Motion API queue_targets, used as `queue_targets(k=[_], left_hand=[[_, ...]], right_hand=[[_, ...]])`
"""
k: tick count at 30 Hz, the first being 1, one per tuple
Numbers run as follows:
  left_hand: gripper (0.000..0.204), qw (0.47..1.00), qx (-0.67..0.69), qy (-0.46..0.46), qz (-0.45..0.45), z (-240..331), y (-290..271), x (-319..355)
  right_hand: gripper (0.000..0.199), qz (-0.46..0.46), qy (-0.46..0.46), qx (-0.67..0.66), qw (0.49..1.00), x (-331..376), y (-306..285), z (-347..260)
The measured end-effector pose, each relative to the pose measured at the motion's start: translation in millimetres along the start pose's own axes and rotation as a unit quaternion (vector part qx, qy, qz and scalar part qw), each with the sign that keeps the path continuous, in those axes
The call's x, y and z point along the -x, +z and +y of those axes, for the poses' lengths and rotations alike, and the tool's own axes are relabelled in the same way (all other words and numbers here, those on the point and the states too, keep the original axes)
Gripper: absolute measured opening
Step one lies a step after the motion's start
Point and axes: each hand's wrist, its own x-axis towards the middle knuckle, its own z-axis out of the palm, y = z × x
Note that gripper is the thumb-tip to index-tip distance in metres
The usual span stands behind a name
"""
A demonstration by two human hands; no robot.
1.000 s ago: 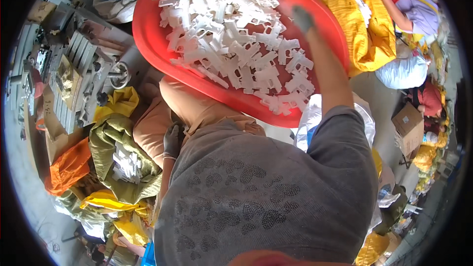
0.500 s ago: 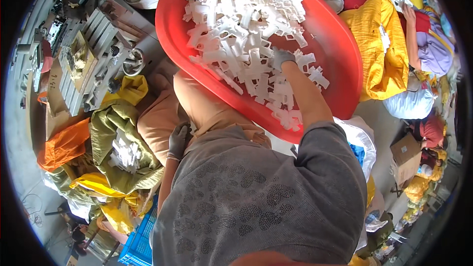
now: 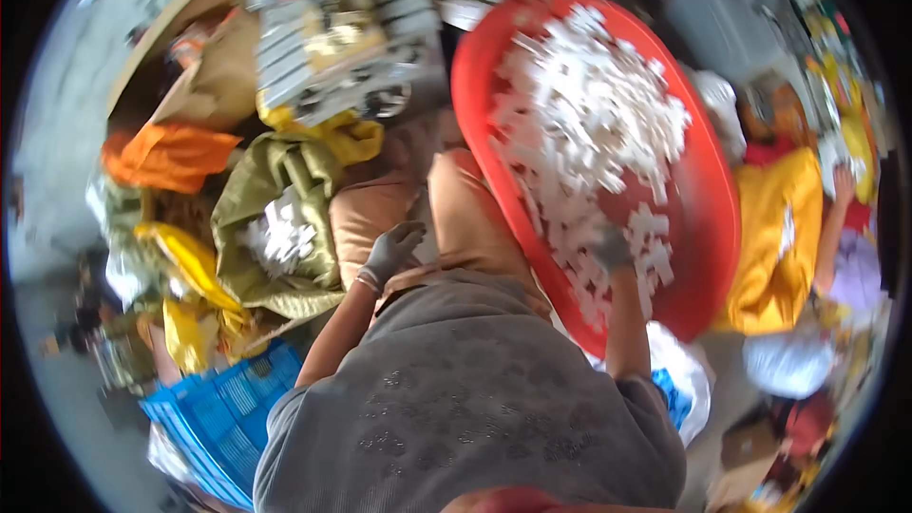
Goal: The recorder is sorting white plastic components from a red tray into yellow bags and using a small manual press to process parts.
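A big red basin heaped with small white plastic pieces rests tilted against my knees. My right hand, in a grey glove, lies among the pieces near the basin's near rim; blur hides its fingers. My left hand, also gloved, rests on my thigh in tan cloth, fingers loosely curled, with nothing seen in it.
An olive sack holding more white pieces sits at my left, with orange cloth and yellow bags around it. A blue crate stands lower left. Another person in yellow sits at the right. Stacked parts lie beyond.
The view has swung, so the basin now sits at the right. My right hand drew back through the pieces toward the basin's near rim. My left hand stayed on my thigh.
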Motion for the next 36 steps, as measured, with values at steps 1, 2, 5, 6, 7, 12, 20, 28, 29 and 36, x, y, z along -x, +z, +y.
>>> queue_targets(k=[1,2,5,6,7,12,20,28,29,36], left_hand=[[0.028,0.998,-0.027,0.039,0.032,4,-9,7],[0.028,0.998,-0.024,0.038,0.043,4,-17,5],[0.029,0.991,0.021,0.078,0.111,14,-40,14],[0.029,0.990,0.023,0.085,0.108,17,-44,13],[0.029,0.991,-0.015,0.075,0.114,17,-49,14],[0.028,0.995,-0.018,-0.014,0.098,-3,-40,22],[0.032,0.999,-0.002,-0.039,0.027,-23,-4,45],[0.039,0.968,0.250,-0.028,0.007,-52,-11,54],[0.038,0.963,0.267,-0.037,0.015,-52,-10,50],[0.034,0.919,0.388,-0.065,-0.017,-55,-17,36]], right_hand=[[0.042,0.008,0.129,-0.039,0.991,10,-17,-21],[0.042,0.001,0.157,-0.044,0.987,26,-18,-23],[0.041,-0.105,0.285,-0.099,0.948,8,-96,-60],[0.040,-0.063,0.273,-0.088,0.956,7,-90,-45],[0.040,-0.027,0.234,-0.113,0.965,-3,-102,-39],[0.042,0.260,-0.046,-0.397,0.879,-99,-270,-164],[0.039,0.338,-0.363,-0.233,0.836,-279,-340,-294],[0.048,0.235,-0.346,-0.089,0.904,-281,-365,-304],[0.046,0.293,-0.335,0.030,0.895,-275,-372,-307],[0.033,0.307,-0.191,-0.202,0.910,-235,-297,-196]])
